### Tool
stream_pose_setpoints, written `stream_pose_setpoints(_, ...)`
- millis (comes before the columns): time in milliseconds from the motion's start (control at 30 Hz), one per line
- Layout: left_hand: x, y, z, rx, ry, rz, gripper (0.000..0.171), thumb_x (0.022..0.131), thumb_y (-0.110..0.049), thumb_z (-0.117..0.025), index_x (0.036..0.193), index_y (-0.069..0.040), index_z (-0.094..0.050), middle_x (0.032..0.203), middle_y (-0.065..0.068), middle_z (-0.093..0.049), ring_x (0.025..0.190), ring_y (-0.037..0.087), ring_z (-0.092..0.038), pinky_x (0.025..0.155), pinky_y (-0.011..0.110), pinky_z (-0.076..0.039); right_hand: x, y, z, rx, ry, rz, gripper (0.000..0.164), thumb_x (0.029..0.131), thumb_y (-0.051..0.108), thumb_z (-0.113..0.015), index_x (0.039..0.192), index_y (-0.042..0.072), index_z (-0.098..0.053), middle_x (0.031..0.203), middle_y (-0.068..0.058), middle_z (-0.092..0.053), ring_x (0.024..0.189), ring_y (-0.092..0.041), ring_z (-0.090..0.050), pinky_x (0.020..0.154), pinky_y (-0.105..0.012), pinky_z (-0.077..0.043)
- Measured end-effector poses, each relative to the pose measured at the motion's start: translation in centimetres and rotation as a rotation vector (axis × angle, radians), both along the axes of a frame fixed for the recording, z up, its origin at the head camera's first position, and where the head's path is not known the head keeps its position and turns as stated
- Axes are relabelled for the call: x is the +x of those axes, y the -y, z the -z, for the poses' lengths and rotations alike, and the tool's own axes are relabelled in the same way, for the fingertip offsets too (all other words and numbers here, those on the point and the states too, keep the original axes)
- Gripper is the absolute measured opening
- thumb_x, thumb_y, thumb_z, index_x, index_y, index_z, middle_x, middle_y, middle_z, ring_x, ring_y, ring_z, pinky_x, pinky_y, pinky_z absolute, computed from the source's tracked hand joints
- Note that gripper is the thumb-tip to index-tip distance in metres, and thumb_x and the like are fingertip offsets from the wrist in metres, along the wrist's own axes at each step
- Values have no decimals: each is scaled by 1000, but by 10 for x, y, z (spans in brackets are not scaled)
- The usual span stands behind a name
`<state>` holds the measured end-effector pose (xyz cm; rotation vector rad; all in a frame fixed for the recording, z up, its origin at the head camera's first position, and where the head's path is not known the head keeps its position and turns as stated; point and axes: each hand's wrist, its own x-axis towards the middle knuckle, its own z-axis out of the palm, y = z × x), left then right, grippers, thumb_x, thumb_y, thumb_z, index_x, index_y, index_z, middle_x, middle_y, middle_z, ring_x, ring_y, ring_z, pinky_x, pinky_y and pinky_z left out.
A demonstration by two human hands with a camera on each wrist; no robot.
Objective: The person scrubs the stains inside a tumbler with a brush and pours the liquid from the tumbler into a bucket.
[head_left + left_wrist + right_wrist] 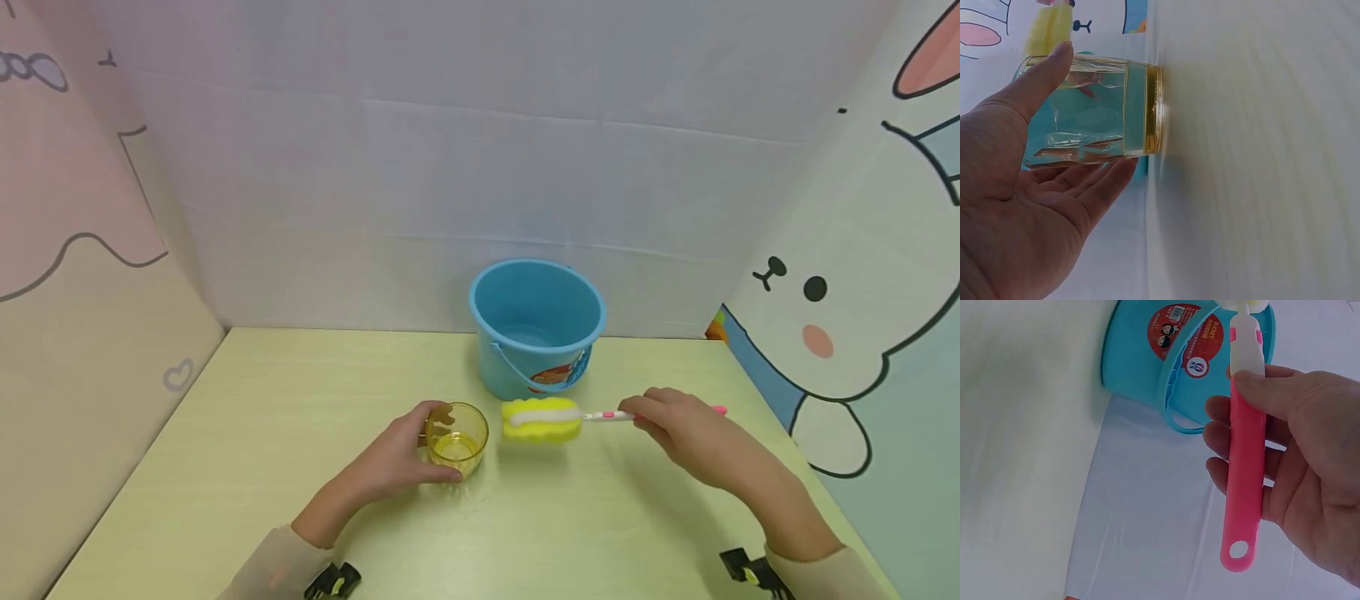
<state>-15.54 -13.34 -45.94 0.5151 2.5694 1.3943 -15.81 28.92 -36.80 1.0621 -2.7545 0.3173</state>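
My left hand (408,454) grips an amber glass cup (467,450) from its left side, fingers behind and thumb in front. In the left wrist view the clear faceted cup (1094,112) stands with its base at the tabletop. My right hand (678,429) holds a sponge bottle brush (542,419) level above the table, its yellow head pointing left toward the cup and apart from it. In the right wrist view, thumb and fingers wrap the pink-and-white handle (1246,462), which ends in a hole.
A light blue plastic bucket (536,367) with its handle hanging down stands behind the brush, near the back wall. The pale table (300,383) is bounded by a white sheet (337,183) behind and cartoon-printed walls (847,333) at the sides.
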Motion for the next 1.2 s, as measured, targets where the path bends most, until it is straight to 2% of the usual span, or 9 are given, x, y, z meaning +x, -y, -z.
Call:
stream_pose_setpoints(200, 1, -3, 0, 6, 5, 16, 96, 77, -34, -99, 153, -6, -46, 144, 7, -61, 131, 31, -60, 109, 51, -51, -1, 11, -21, 51, -53, -23, 37, 89, -1, -84, 120, 16, -74, 94, 9, -65, 84, -12, -62, 73, -34, -58)
stream_pose_setpoints(333, 1, -5, 0, 7, 7, 25, 96, 77, -34, -98, 153, -6, -46, 143, 7, -61, 131, 30, -59, 109, 50, -51, -2, 19, -34, 79, -67, -32, 36, 91, 1, -82, 122, 17, -74, 96, 8, -66, 87, -16, -63, 75, -38, -56)
stream_pose_setpoints(567, 1, -10, 0, 14, -10, 43, 95, 78, -34, -98, 152, -6, -46, 142, 7, -62, 129, 28, -60, 109, 49, -51, -5, 35, -48, 162, -74, -39, 35, 92, 6, -83, 124, 19, -75, 97, 7, -67, 93, -20, -65, 76, -39, -54)
stream_pose_setpoints(1000, 3, -19, -3, 37, 16, 78, 94, 79, -32, -98, 153, -8, -46, 145, 6, -59, 129, 25, -59, 110, 47, -50, -12, 64, -67, 338, -286, -142, 39, 88, -1, -85, 120, 18, -74, 89, 0, -58, 88, -23, -59, 79, -38, -51)
stream_pose_setpoints(1200, 2, -23, -2, 24, 9, 86, 95, 78, -33, -98, 153, -7, -46, 143, 5, -60, 126, 22, -60, 108, 45, -51, -15, 75, -74, 346, -352, -187, 38, 86, 5, -88, 118, 19, -73, 99, -3, -66, 96, -28, -63, 86, -43, -54)
